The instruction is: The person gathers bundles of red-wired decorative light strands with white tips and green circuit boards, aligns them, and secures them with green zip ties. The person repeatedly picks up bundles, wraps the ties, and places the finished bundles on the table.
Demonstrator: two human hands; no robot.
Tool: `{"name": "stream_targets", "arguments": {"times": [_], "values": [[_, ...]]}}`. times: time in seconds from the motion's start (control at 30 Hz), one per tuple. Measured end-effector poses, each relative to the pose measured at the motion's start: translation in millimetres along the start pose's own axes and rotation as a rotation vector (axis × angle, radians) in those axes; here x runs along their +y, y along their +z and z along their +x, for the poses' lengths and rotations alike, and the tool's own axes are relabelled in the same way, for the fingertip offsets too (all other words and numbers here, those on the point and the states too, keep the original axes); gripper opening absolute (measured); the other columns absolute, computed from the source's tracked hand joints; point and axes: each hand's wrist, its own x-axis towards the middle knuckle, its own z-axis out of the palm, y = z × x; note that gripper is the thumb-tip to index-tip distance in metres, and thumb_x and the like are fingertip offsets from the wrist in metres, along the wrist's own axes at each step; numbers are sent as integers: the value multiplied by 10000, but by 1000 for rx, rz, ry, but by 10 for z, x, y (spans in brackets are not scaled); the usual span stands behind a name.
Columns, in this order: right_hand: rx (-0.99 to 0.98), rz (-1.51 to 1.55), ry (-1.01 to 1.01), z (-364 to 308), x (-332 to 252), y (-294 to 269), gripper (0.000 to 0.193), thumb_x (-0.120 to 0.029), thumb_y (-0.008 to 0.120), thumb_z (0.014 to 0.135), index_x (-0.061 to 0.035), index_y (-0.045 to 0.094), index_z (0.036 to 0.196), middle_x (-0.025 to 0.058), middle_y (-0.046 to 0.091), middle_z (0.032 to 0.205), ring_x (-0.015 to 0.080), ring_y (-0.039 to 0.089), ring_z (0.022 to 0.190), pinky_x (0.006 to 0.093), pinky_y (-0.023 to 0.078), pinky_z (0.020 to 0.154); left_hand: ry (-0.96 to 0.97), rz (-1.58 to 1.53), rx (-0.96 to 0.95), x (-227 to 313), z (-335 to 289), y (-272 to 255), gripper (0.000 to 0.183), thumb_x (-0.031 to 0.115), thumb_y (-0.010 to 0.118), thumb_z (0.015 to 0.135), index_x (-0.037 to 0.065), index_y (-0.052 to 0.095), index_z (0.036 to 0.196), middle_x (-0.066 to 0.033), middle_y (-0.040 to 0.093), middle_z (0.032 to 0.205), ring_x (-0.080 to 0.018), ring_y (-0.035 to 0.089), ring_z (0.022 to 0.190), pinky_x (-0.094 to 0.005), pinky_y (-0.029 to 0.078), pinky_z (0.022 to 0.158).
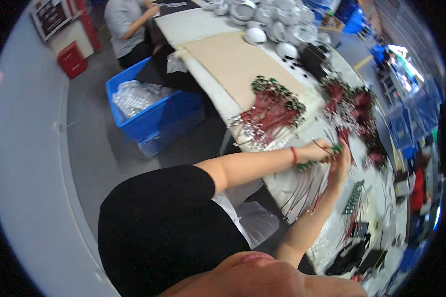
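My left hand (318, 150), with a red band at the wrist, is closed on a strip of small green circuit boards (307, 165). Dark red wires (302, 194) hang from it over the table. Close against it, my right hand (339, 163) pinches green boards at the strip's far end, its fingers partly blurred. Just beyond my hands lies a big bundle of dark red wires (275, 111) with green ends at the back and pale tips in front. Another green board strip (353, 198) with wires rests to the right of my right forearm.
More red wire bundles (364, 111) line the table's right side. White rounded housings (282, 20) are heaped at the far end, past a beige cardboard sheet (233, 59). A blue bin (163, 116) holding clear bags stands left of the table. Another person (126, 29) sits at the far left.
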Motion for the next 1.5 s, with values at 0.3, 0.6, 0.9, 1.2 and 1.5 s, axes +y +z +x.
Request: {"name": "stream_targets", "arguments": {"times": [0.3,0.6,0.9,1.2,1.5], "values": [[309,-230,9,148,141,-378,301,-155,538,908,5,551,1162,71,624,929,117,589,816,238,477,674,233,918,322,-104,470,205,321,342,548,803,73,659,668,-164,621,650,-360,609,625,-458,471,575],[390,-393,-157,308,490,-502,260,-206,558,913,8,490,1045,71,563,887,101,540,714,228,457,577,449,696,369,-111,549,173,177,235,568,768,71,631,794,-118,647,725,-315,625,691,-416,489,608],[339,-488,-183,247,375,-399,250,-188,463,956,20,514,1085,80,573,980,132,539,850,247,455,720,534,606,379,-58,539,176,172,226,570,753,73,645,775,-118,645,737,-323,622,706,-428,485,621],[288,-600,-294,239,334,-305,254,-187,445,966,23,522,1086,88,576,991,118,551,841,237,465,687,559,638,385,39,465,125,165,213,568,763,68,640,733,-119,639,742,-322,613,717,-422,480,634],[209,-596,-209,409,259,-307,245,-184,465,957,24,539,1064,72,591,949,105,539,804,240,458,675,589,582,455,24,468,65,157,188,558,763,47,625,747,-140,628,751,-334,605,718,-429,475,636]]}}
